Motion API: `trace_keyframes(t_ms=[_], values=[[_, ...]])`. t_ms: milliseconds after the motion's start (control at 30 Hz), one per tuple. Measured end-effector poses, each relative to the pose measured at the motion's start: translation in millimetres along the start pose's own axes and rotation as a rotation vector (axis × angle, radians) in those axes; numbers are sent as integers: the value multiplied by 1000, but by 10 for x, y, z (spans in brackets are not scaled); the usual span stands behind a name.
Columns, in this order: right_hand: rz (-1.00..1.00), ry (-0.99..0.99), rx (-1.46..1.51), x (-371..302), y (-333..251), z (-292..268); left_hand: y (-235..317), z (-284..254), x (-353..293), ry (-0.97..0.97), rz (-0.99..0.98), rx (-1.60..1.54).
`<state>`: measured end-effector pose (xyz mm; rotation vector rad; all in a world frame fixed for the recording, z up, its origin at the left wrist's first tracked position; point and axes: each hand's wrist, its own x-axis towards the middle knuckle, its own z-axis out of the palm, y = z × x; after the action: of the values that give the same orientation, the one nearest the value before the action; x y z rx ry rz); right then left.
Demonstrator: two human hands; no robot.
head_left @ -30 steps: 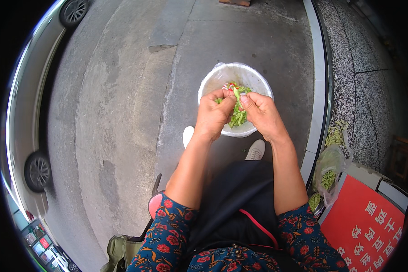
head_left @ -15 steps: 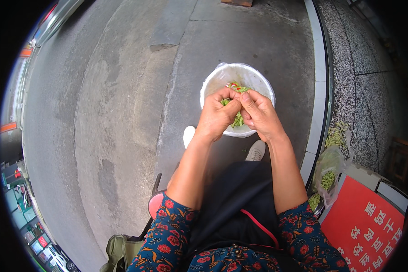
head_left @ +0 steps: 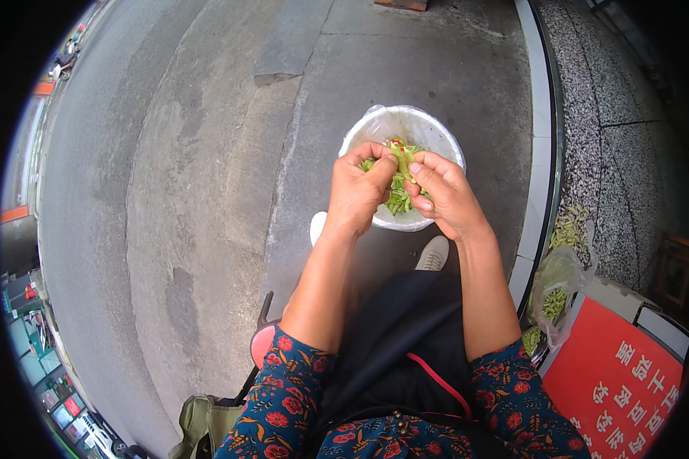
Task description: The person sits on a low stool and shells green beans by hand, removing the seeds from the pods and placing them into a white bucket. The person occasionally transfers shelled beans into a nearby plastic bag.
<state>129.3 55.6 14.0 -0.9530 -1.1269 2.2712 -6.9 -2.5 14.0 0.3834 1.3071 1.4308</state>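
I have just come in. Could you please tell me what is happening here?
A person with flowered sleeves pinches a light green pod between the left hand and the right hand. Both hands are over a round white bin, in which green pieces lie. To the person's right, a clear plastic bag with more green pods is beside a red board.

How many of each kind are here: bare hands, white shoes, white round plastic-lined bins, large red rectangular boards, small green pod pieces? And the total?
Bare left hand and right hand: 2
White shoes: 2
White round plastic-lined bin: 1
Large red rectangular board: 1
Small green pod pieces: too jumbled to count
Total counted: 6
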Motion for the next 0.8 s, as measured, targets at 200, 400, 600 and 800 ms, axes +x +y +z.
trace_keyframes(t_ms=[200, 400, 600, 800], values=[[80, -35, -94, 3, -46, -93, 3, -35, 19, 37, 4, -26], [103, 101, -313, -44, -105, -169, -23, -69, 52, 36, -73, 164], [35, 1, -281, -42, -75, -144, -119, 51, 15, -61, -86, 92], [15, -31, -131, -97, -183, -249, -105, -38, 76, -13, -138, -100]])
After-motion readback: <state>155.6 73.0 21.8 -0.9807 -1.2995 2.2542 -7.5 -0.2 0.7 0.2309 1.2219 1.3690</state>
